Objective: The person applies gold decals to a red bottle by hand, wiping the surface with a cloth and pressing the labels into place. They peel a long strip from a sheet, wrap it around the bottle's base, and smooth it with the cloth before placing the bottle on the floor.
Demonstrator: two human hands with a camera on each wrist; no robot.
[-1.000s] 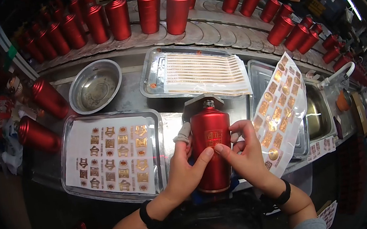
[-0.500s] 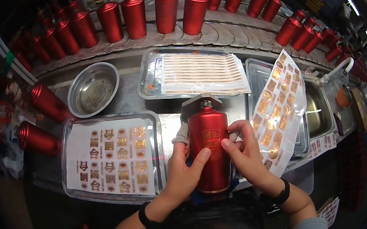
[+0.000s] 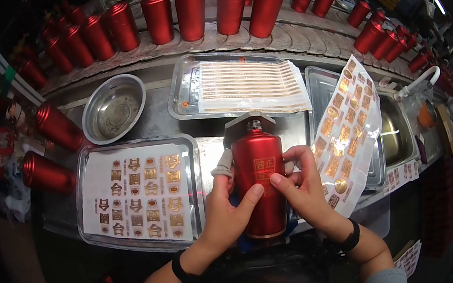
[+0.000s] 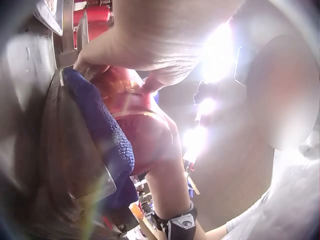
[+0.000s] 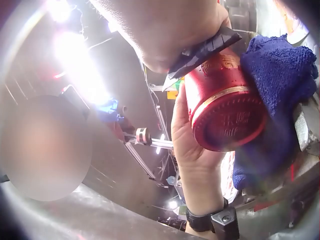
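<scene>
A red bottle (image 3: 265,211) with gold lettering on its front stands between the two hands in the head view, its neck by a metal holder (image 3: 248,120). The left hand (image 3: 229,208) grips its left side, thumb on the front below the lettering, a pale wrap on one finger. On the right side, the right hand (image 3: 304,188) touches the bottle with its thumb at the lettering's edge, fingers curled by the side. Both wrist views show the bottle's base (image 4: 145,140) (image 5: 230,120) against a blue cloth (image 4: 100,120) (image 5: 285,75).
Left: a tray (image 3: 198,192) with a gold decal sheet, a metal bowl (image 3: 113,108) and two red bottles (image 3: 48,172). Behind: a tray (image 3: 175,105) of gold strips and a conveyor (image 3: 292,34) carrying several bottles. Right: a decal sheet (image 3: 347,136) and a sink (image 3: 396,135).
Conveyor bottles have shifted rightward. The right thumb has moved slightly right from near the left thumb, showing more of the lettering. Both hands stay at the bottle.
</scene>
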